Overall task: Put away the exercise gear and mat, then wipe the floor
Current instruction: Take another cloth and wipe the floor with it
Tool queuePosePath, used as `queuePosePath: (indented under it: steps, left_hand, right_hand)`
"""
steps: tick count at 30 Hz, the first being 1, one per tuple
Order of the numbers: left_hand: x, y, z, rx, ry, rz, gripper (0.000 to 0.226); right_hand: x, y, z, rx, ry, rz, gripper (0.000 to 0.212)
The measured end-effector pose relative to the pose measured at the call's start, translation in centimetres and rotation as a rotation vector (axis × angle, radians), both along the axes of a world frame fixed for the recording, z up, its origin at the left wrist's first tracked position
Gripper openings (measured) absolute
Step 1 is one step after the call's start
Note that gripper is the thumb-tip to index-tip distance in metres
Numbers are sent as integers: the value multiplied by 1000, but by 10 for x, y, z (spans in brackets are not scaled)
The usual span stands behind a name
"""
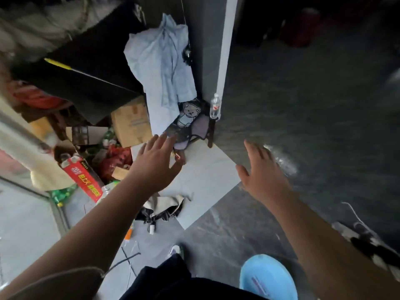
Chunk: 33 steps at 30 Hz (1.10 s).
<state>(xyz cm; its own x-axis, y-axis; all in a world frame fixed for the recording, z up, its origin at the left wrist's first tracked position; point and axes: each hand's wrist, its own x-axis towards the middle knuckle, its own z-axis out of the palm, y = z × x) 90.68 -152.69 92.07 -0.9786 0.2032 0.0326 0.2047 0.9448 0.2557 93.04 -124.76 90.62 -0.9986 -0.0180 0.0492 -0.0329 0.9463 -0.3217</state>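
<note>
Two hands: left hand (156,164) and right hand (263,172) both spread, holding nothing.
Cloth (161,68): pale blue, draped over the stool (206,126), beyond the left fingertips.
Handling: likely light, limp; bunch its lower edge.

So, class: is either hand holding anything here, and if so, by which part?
Nothing is held. The left hand and right hand are both open, fingers spread, reaching forward above the floor.

Single head-worn wide-angle view, which looked steeply down and forward over both outstretched arms onto the grey floor (303,131), near enough that the forearms filled the lower frame.
</note>
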Motion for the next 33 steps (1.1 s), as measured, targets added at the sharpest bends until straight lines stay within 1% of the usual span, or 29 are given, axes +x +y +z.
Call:
queuePosePath:
  steps: [5, 7, 11, 13, 16, 19, 22, 28, 33]
  left_hand:
    - [-111, 34, -14, 32, -5, -126, 71]
    - [-160, 48, -18, 34, 9, -179, 72]
    - [-250, 84, -16, 112, -20, -292, 61]
    - [-293, 104, -16, 103, -29, -355, 63]
    - [-350, 139, -18, 83, -15, -410, 65]
    - [-398, 184, -18, 69, 28, -459, 62]
    - [-448, 233, -25, 56, 35, -511, 65]
    - [-552, 340, -34, 49, 54, -494, 67]
    - [-647, 428, -25, 63, 29, -423, 69]
  right_hand:
    - [-70, 30, -10, 31, -29, -119, 69]
    - [-103, 38, -12, 16, -42, -173, 68]
    - [-164, 54, -17, -44, -57, -281, 69]
    - [-191, 67, -20, -58, -51, -342, 69]
    - [-228, 94, -20, -76, -39, -423, 69]
    - [-264, 130, -20, -55, -25, -455, 68]
    - [-310, 175, -22, -65, -18, -480, 68]
    - [-421, 280, -31, -61, -15, -452, 68]
    - [-527, 372, -13, -47, -23, -386, 68]
